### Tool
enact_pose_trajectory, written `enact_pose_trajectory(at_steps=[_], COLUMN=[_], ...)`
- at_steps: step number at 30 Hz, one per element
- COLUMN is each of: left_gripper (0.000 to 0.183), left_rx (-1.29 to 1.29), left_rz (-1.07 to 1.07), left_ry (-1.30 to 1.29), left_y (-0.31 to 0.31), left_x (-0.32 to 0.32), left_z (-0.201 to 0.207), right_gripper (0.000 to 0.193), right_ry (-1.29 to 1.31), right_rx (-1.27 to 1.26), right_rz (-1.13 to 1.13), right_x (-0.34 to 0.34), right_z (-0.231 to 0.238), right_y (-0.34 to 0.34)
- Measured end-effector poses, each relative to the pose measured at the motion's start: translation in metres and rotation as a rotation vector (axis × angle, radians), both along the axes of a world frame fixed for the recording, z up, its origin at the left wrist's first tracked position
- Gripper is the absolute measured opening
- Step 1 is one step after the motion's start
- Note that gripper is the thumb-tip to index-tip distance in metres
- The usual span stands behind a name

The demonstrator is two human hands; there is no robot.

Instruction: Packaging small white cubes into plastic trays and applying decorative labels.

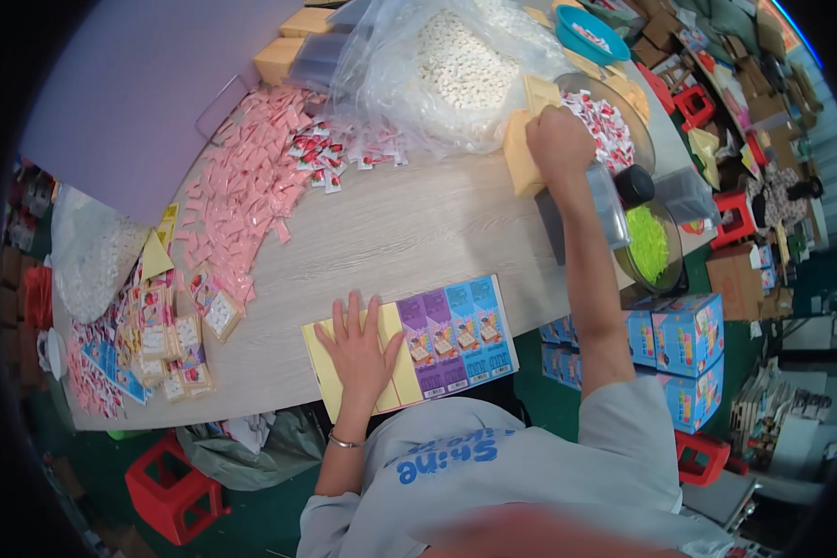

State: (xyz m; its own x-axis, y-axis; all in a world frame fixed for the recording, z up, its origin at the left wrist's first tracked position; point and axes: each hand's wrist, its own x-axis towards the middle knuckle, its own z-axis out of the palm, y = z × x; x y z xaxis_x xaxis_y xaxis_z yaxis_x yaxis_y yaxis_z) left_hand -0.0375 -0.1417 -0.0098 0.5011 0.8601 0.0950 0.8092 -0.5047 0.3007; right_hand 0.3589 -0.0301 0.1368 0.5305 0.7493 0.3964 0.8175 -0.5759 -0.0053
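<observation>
My left hand (358,363) lies flat with fingers spread on the pale yellow part of a sheet stack at the table's near edge. The uncovered right side of this stack is a printed card sheet (451,335) with purple and blue panels. My right hand (560,146) reaches to the far right, its fingers closed. It is against a tan block-like piece (521,153), beside a bowl of small red-and-white packets (597,126). What its fingers hold, if anything, is hidden. Below the wrist stand a clear plastic box (607,209) and a black round lid (634,186).
A large clear bag of white pieces (465,70) sits at the back. Pink sachets (242,177) are heaped at the left, above filled packets (163,325). A bowl of green bits (648,246) stands right. Blue boxes (688,335) and a red stool (172,488) flank the table.
</observation>
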Motion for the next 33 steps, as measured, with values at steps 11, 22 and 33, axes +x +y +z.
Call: enact_pose_trajectory(at_steps=[11,22,33], left_gripper=[0.044,0.060,0.056], left_rx=[-0.045,0.057,0.088], left_rz=[0.047,-0.113,-0.013], left_ry=[-0.461,-0.148,-0.078], left_y=[0.097,0.142,0.137], left_x=[0.011,0.007,-0.034], left_z=[0.015,-0.007,-0.003], right_gripper=[0.016,0.029,0.023], right_ry=[0.286,0.115,-0.047], right_rx=[-0.134,-0.438,0.135], right_rz=[0.596,-0.059,0.126], right_x=[-0.179,0.044,-0.060], right_z=[-0.110,-0.021,-0.003], right_y=[-0.027,-0.002,-0.014])
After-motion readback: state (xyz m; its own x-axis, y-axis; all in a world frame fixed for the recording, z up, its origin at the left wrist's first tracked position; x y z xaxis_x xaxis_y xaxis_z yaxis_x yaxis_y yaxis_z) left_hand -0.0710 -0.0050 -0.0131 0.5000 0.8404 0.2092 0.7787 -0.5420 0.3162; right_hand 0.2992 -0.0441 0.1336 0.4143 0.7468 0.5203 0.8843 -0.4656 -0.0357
